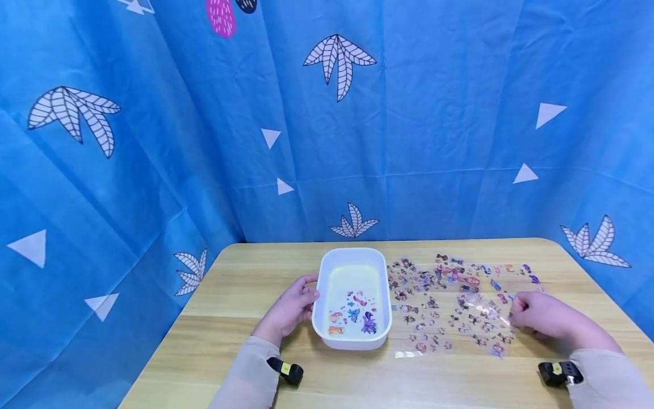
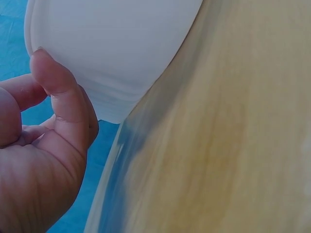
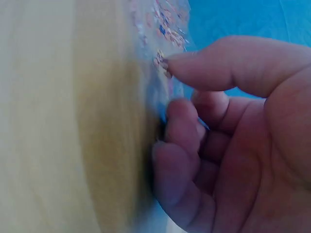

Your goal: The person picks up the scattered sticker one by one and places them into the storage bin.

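Observation:
A white plastic basin (image 1: 352, 352) stands on the table, with several small colourful stickers (image 1: 369, 322) on its inner bottom. My left hand (image 1: 293, 305) holds the basin by its left rim. Thumb and curled fingers show at the basin's white wall (image 2: 116, 53) in the left wrist view. To the right lie clear sticker sheets (image 1: 439, 307) covered with small figures. At their right edge, my right hand (image 1: 549, 319) pinches a small sticker (image 3: 159, 59) at the thumb tip. The other fingers (image 3: 172, 167) are curled; the far side of the pinch is hidden.
The light wooden table (image 1: 214, 352) has rounded back corners. Behind and beside it hangs a blue curtain (image 1: 434, 113) with white leaves and triangles. A glossy clear strip (image 1: 409, 354) shows at the sheets' front edge. Each wrist wears a black camera (image 1: 286, 370).

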Available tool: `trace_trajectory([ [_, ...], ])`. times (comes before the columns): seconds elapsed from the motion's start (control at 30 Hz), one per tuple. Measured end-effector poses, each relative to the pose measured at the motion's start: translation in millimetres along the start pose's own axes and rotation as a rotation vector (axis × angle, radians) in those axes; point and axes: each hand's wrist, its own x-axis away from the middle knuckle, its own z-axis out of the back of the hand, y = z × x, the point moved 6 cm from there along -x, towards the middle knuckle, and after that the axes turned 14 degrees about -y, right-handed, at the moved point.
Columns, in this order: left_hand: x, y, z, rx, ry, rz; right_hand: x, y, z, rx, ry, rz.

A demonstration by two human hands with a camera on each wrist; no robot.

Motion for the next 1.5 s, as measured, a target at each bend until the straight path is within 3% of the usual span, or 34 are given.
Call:
trace_trajectory([
  [0.23,-3.1,1.2,-1.9,-0.004,-0.005,-0.003,3.3,-5.3,-1.3,-0.060,-0.119,0.158],
  [0.43,-3.2,5.2,-4.3,-0.011,-0.014,-0.004,3.8,-16.0,3.3,-0.063,-0.081,0.317],
  [0.73,-2.7,1.4,-2.6,0.002,-0.008,0.000,2.6,-25.7,5.0,-0.143,-0.055,0.288],
  [1.1,-0.7,1.0,-2.3,0.008,-0.005,-0.003,-0.5,-48.4,8.0,-0.142,0.063,0.282],
  [1.23,0.8,0.8,-1.3,0.008,0.001,0.002,-8.8,-56.6,3.3,-0.234,0.084,0.342],
  [1.37,1.4,-0.3,-0.5,0.008,0.001,0.000,-14.9,-62.1,-3.9,-0.339,0.056,0.404],
  [1.5,-0.3,-0.6,0.3,0.012,0.003,0.002,-17.4,-66.3,-4.7,-0.379,0.042,0.445],
])
